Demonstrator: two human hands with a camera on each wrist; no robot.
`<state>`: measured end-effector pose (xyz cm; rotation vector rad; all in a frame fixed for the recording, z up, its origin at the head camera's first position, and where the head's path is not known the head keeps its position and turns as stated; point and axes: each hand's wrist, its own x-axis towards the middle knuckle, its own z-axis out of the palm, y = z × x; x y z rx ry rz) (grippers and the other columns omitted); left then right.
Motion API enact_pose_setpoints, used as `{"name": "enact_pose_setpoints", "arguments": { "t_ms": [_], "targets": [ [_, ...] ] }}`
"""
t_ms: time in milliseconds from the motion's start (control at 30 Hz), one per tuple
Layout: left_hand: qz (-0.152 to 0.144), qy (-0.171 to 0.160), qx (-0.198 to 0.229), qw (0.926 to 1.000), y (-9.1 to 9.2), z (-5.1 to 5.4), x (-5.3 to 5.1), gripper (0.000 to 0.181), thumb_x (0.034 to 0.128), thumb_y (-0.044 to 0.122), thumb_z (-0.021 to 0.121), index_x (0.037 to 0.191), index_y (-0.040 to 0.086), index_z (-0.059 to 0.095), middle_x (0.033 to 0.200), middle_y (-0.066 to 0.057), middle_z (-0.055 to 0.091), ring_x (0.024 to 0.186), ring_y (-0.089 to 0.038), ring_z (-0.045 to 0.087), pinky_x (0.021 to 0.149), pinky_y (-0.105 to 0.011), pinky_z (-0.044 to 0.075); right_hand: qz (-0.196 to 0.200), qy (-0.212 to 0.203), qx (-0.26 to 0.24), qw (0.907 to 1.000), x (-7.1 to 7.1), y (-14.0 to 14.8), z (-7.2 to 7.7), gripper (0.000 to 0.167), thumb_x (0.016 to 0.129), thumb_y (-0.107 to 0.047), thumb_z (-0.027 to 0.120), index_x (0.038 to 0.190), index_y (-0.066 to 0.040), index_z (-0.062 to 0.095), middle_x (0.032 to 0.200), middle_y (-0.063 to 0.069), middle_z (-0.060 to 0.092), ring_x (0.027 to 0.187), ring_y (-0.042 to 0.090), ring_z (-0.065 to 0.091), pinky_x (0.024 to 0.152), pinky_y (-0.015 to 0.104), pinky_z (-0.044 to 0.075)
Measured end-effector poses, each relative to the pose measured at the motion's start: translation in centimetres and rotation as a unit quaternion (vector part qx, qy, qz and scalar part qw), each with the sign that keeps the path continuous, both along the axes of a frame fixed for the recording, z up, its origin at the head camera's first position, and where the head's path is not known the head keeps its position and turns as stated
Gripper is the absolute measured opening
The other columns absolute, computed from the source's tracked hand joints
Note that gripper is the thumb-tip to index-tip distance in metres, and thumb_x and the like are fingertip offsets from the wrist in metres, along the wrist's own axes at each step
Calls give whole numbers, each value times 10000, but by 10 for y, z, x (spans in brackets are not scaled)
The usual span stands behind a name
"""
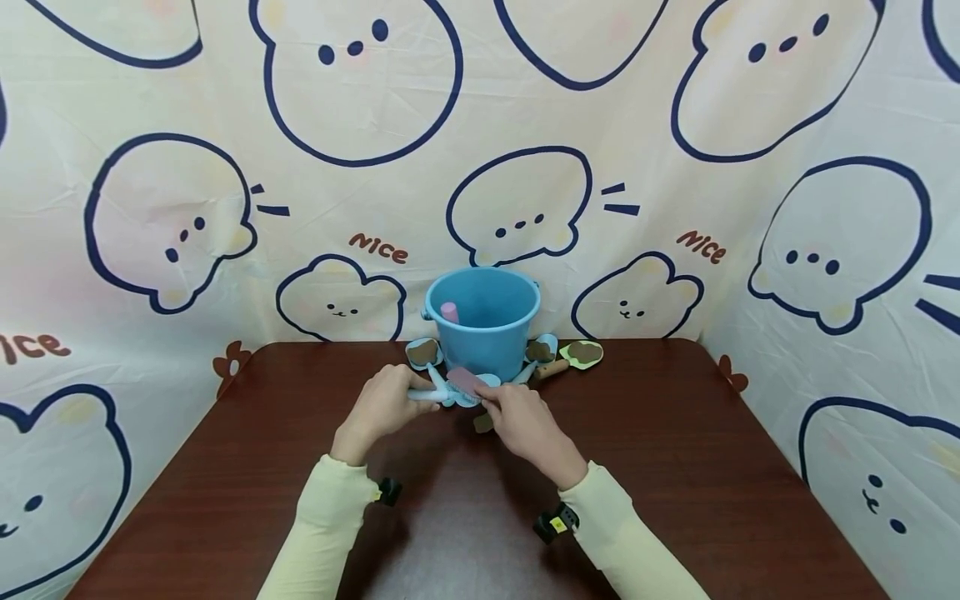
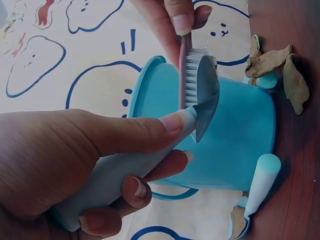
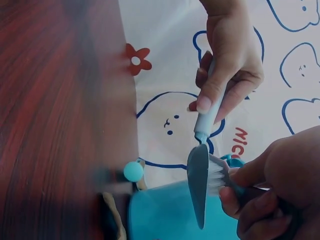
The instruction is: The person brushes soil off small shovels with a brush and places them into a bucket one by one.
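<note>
In the left wrist view my left hand grips the pale blue handle of a small trowel, thumb along the top. My right hand pinches a mauve brush, its white bristles against the trowel's grey blade. The right wrist view shows the left hand above, the trowel pointing down, and the right hand with the bristles touching the blade. In the head view both hands are in front of a blue bucket, brush between them.
A pink-ended object stands in the bucket. Around its base lie a blue scoop at left, another blue scoop at right and a green-edged one, all with brown pieces. A brown piece lies in front. A patterned cloth hangs behind the table.
</note>
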<state>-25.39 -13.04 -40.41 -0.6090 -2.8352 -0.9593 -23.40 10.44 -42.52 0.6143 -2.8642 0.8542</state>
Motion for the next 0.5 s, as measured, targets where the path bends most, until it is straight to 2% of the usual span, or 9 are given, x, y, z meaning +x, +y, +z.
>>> {"name": "enact_pose_setpoints", "arguments": {
  "t_ms": [133, 300, 500],
  "targets": [
    [17, -19, -51, 10000, 0, 1, 0, 203, 824, 138, 856, 1009, 61, 819, 906, -27, 777, 695, -140, 616, 658, -306, 560, -178, 0, 23, 9998, -3, 4, -2, 363, 1034, -173, 604, 1395, -154, 637, 657, -9, 540, 495, 129, 474, 446, 259, 396],
    [52, -23, -128, 9999, -2, 0, 0, 214, 819, 155, 862, 1011, 71, 821, 911, -18, 777, 733, -138, 636, 676, -314, 575, -380, -96, -7, 9992, -6, 9, -1, 349, 1030, -158, 607, 1375, -140, 655, 762, 17, 648, 517, 141, 508, 458, 275, 411],
    [59, -58, -189, 9998, -3, 0, 0, 178, 822, 148, 860, 983, 81, 826, 873, -1, 770, 728, -133, 638, 679, -322, 582, -514, -265, 42, 9983, -9, 20, 0, 356, 1037, -171, 598, 1389, -157, 645, 654, 24, 551, 513, 160, 516, 459, 290, 409]
  ]
}}
